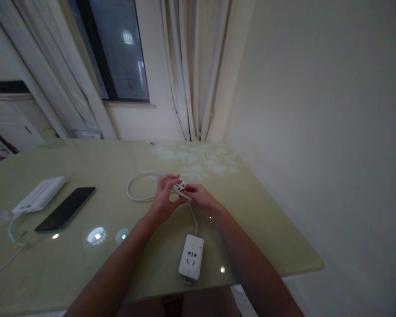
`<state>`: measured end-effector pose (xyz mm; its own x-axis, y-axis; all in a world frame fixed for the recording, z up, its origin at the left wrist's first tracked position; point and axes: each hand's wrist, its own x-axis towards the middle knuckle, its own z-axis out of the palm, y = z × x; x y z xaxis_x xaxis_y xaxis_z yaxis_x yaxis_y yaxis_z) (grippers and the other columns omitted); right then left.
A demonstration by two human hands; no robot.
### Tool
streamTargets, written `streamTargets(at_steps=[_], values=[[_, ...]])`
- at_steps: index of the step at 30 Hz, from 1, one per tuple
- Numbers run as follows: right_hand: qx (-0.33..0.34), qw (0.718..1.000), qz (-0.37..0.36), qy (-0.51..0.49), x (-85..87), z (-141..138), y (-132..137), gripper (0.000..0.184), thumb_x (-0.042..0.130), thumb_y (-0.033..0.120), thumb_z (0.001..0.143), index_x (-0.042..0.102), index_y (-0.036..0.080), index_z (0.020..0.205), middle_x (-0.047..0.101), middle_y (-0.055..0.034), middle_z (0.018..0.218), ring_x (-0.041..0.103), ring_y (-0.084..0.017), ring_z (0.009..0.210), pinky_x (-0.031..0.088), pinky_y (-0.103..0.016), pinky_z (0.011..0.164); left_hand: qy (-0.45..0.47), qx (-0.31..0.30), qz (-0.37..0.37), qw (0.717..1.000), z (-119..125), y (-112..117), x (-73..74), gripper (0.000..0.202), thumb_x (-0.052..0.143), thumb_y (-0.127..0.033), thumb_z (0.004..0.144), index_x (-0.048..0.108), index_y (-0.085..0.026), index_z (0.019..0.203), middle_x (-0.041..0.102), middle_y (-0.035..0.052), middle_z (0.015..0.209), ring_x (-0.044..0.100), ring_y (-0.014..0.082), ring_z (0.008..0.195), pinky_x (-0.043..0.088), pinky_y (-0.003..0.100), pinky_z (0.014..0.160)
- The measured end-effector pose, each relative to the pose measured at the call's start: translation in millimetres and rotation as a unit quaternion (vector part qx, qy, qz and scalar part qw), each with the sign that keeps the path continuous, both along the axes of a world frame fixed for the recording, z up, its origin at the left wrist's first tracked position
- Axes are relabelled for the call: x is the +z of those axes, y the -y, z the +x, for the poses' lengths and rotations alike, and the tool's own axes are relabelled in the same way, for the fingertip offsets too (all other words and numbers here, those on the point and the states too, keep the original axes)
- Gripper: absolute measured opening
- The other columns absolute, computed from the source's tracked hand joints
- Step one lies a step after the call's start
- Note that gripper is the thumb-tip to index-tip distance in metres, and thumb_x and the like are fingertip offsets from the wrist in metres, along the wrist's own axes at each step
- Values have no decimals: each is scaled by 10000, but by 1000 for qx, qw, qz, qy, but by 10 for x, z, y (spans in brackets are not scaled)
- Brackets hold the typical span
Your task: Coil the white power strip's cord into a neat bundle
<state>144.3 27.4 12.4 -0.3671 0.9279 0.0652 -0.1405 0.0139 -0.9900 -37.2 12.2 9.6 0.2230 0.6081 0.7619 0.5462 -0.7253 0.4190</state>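
Over the middle of the table, my left hand (165,197) is closed, thumb and fingers curled round a white power cable (196,220). From the right, my right hand (201,196) pinches the same cable, its fingertips almost meeting the left ones. A small white piece with dark spots (180,186) shows between the hands; whether it is a plug or an adapter I cannot make out. Part of the cable lies in a loop to the left of my left hand. Its near end runs into a white extension socket (191,257), lying face up between my forearms.
A black phone (66,209) and a white power bank (39,195) with a thin white cord (6,264) lie at left on the glossy pale-green table (251,229). A wall (317,132) borders the right side. Curtains (194,66) and a window stand behind.
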Motion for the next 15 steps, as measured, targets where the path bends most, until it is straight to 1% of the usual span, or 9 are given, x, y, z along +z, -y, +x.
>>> streamTargets(at_steps=[2,5,6,8,10,13,15], values=[[5,1000,9,12,27,26,4,407,837,511,700,793,177,927,770,-38,893,675,-176,802,499,-287,774,2,-9,-15,1000,-10,-22,-13,531,817,-327,807,549,-266,1261,487,119,1324,560,279,1233,535,478,1013],[32,999,15,19,74,82,5,437,732,572,803,785,172,970,767,-47,833,697,-188,788,519,-314,795,4,17,-9,1000,-29,-48,-9,382,778,-301,838,594,-243,1167,538,98,1223,584,262,1164,528,456,1008],[39,999,19,17,91,101,6,444,721,573,815,782,172,995,771,-52,839,706,-193,800,524,-323,809,6,25,-5,1000,-34,-53,-4,352,762,-292,849,598,-234,1155,546,94,1201,585,256,1151,528,442,1002],[36,999,37,10,125,133,16,436,760,539,794,776,183,1046,782,-64,910,717,-203,847,533,-334,823,14,32,-4,999,-40,-57,8,366,745,-282,857,585,-220,1181,543,98,1199,590,246,1126,534,416,980],[20,996,82,23,157,155,37,424,820,481,751,775,197,1062,784,-66,975,717,-206,875,539,-342,832,29,27,-17,999,-36,-56,17,406,728,-288,868,562,-213,1231,521,105,1229,618,211,1027,551,390,930],[9,978,188,85,192,166,80,458,850,435,736,766,216,1129,779,-37,916,707,-207,903,509,-381,931,63,31,-46,996,-23,-52,33,364,681,-301,901,566,-212,1235,489,103,1255,613,130,805,571,347,816],[-11,961,247,127,197,155,103,464,847,409,754,755,238,1176,767,-21,891,695,-204,913,485,-384,962,80,48,-56,994,-21,-46,57,330,676,-291,897,586,-205,1203,497,99,1237,604,128,787,570,348,803]])
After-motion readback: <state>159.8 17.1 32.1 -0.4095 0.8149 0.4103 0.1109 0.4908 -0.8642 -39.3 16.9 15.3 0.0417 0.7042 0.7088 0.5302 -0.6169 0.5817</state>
